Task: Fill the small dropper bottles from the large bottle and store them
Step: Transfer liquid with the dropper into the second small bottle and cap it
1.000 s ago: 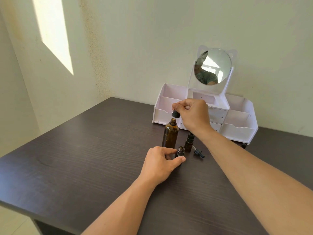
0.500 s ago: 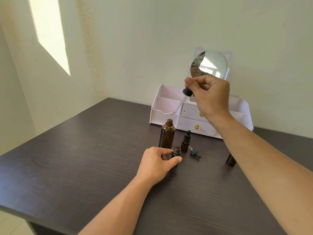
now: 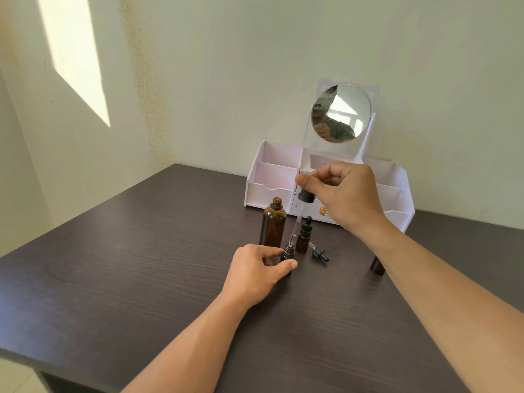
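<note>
The large amber bottle [image 3: 273,224] stands uncapped on the dark table. My left hand [image 3: 256,272] holds an open small dropper bottle [image 3: 288,251] upright on the table in front of it. My right hand [image 3: 344,192] pinches the black bulb of a long glass dropper [image 3: 299,219], whose tip sits at the small bottle's mouth. A capped small bottle [image 3: 304,235] stands just right of it. A loose small dropper cap [image 3: 319,252] lies on its side. Another small bottle [image 3: 377,265] shows partly behind my right forearm.
A white organizer [image 3: 272,177] with open compartments, drawers and a round mirror [image 3: 341,113] stands at the back against the wall. The dark wooden table [image 3: 127,251] ends at the left and at the near edge.
My right hand lifted the long dropper out of the large bottle, swung it up and right, then lowered its tip to the small bottle in my left hand.
</note>
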